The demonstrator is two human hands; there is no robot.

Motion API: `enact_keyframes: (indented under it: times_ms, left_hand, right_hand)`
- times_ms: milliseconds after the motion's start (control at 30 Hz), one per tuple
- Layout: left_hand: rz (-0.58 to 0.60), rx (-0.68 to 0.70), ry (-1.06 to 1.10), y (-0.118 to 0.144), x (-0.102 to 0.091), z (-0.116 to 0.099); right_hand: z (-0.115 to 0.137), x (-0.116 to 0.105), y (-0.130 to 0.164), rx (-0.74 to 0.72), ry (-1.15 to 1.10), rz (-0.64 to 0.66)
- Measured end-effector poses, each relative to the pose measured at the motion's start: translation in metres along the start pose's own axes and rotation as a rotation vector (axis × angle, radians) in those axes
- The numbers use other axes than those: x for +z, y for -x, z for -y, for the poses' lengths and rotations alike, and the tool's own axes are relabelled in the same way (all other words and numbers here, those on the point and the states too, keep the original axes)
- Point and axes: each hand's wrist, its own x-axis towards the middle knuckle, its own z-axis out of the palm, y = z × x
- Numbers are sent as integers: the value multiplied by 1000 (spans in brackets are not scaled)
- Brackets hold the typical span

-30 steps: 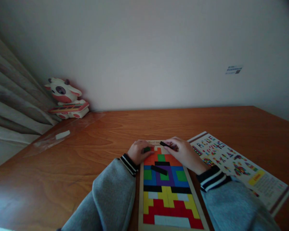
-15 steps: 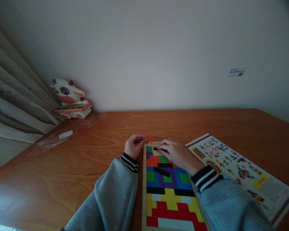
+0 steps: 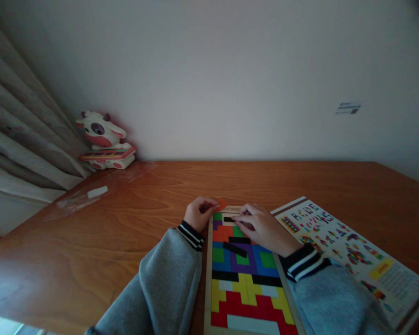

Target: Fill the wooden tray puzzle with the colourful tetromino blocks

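Note:
My left hand (image 3: 199, 213) is closed in a pinch on an orange puzzle piece (image 3: 221, 204), held just above the top left corner of the wooden puzzle board (image 3: 208, 279). Over the board's upper part, my right hand (image 3: 256, 227) pinches the end of a short black puzzle piece (image 3: 227, 219) at the pale gap near the top. A longer black bar (image 3: 234, 249) lies slanted on top of the fitted pieces. Red, yellow, blue, purple, green and black pieces fill most of the board. My right hand covers the board's upper right part.
A printed pattern sheet (image 3: 361, 263) lies right of the board, partly under my right sleeve. A toy cow with a keyboard (image 3: 106, 142) sits at the back left by the curtain (image 3: 28, 130). Clear tape with a white label (image 3: 97, 191) is on the wooden table (image 3: 125, 232).
My left hand has shifted slightly right with the orange piece. My right hand has moved a little to the right, showing more of the short black piece. The view has shifted slightly.

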Motion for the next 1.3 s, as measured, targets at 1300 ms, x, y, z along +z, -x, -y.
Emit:
enact_keyframes:
  times_ms: [1300]
  left_hand:
    - [34,136,-157,1,-2,-13]
  right_hand:
    - [30,-26,15,188,-256,379]
